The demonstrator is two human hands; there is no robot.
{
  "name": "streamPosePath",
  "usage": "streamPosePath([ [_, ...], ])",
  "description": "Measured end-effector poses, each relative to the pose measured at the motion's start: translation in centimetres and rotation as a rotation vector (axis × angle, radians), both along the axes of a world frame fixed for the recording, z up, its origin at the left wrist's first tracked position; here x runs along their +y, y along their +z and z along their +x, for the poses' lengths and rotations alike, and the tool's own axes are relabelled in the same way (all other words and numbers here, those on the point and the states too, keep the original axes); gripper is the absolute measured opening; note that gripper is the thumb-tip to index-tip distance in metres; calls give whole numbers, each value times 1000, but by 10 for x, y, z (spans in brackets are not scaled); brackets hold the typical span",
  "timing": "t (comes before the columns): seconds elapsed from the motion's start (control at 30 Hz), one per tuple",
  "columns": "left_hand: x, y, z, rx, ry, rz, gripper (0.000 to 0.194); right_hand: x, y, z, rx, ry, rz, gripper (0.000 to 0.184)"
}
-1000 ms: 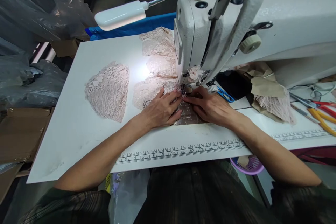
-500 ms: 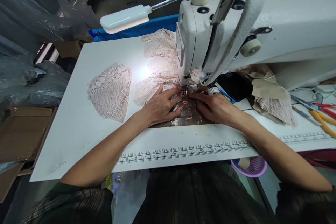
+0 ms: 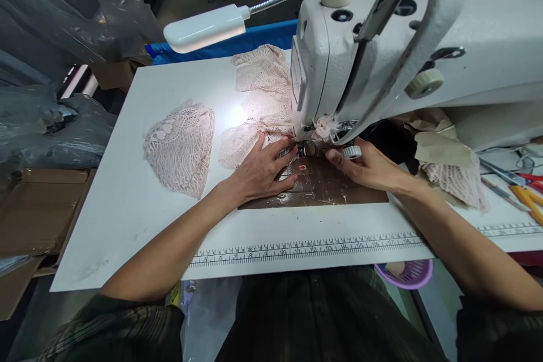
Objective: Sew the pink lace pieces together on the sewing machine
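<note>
Pale pink lace fabric (image 3: 240,144) lies bunched beside and under the needle area of the white sewing machine (image 3: 322,62). My left hand (image 3: 269,167) rests flat on its near edge, fingers spread, fingertips close to the presser foot (image 3: 309,149). My right hand (image 3: 369,167) is just right of the foot, beside a white ridged knob (image 3: 351,152). Its thumb points left, while the other fingers are mostly hidden behind the knob, so any hold is unclear. A shiny brown plate (image 3: 322,184) with a small red mark lies beneath both hands.
A separate lace piece (image 3: 182,147) lies on the white table (image 3: 110,181) at left. A lamp (image 3: 206,28) hangs above. Right of the machine are brown paper with lace (image 3: 452,167), scissors with yellow handles (image 3: 526,198) and a printed ruler strip (image 3: 305,251). A purple basket (image 3: 407,277) is below the table edge.
My right hand has moved right, away from the presser foot to beside the white knob, covering where a blue tool showed. My left hand stays on the lace.
</note>
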State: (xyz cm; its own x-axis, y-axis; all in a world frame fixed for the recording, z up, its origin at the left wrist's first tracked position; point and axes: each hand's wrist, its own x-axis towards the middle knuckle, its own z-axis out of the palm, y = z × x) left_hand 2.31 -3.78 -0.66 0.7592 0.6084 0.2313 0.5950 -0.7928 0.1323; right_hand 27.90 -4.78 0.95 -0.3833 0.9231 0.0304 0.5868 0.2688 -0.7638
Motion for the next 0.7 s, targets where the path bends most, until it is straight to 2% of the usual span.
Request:
streamPosePath([
  [0.1,0,-2,-2,-22,3,-8,46,-6,2,2,-24,-54,32,38],
  [0.23,4,-4,-5,-76,-5,-14,43,-8,-6,0,-62,-82,142,23],
  [0.4,19,-2,-10,-124,-33,-83,38,-8,-15,-3,-127,-82,272,21],
  [0.57,51,11,-14,-182,-51,-253,30,-12,-24,-5,-212,-32,370,29],
  [0.63,71,14,-12,-188,11,-236,31,-14,-26,-7,-246,-10,391,33],
  [0.7,94,14,-8,-174,89,-137,36,-15,-28,-8,-265,0,411,33],
])
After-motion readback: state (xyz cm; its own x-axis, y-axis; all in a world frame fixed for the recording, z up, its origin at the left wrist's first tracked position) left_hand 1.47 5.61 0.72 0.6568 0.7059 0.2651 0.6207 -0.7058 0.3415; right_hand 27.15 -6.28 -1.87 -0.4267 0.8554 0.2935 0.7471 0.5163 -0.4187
